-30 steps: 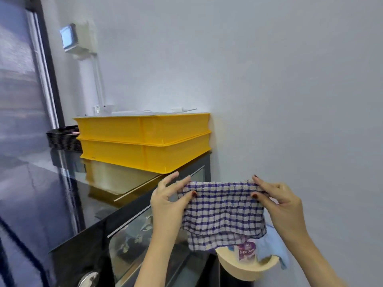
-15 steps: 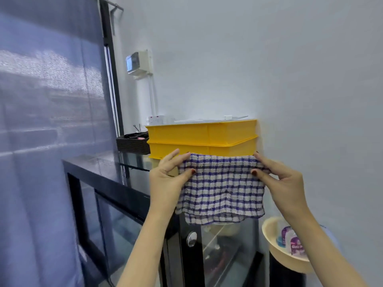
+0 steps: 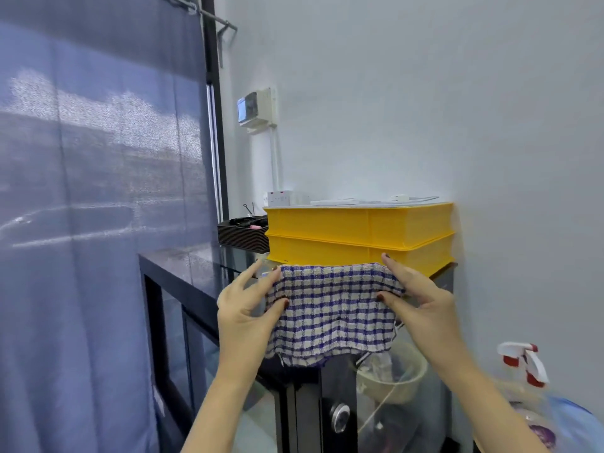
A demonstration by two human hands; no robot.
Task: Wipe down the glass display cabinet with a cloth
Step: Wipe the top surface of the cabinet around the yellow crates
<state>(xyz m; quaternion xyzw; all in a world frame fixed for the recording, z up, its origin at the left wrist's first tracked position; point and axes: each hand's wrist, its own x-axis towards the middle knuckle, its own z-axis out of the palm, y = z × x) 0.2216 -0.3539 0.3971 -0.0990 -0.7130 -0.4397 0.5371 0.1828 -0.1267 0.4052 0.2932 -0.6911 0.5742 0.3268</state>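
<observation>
Near cabinet [image 3: 307, 420] edge, left hand [image 3: 243, 308] and right hand [image 3: 425, 308] pinch cloth [image 3: 330, 315].

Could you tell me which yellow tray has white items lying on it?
The upper tray; the lower tray beneath it carries only that tray.

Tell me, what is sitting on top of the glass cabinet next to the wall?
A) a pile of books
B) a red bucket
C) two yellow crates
C: two stacked yellow crates sit on the glass cabinet, behind the checked cloth.
</observation>
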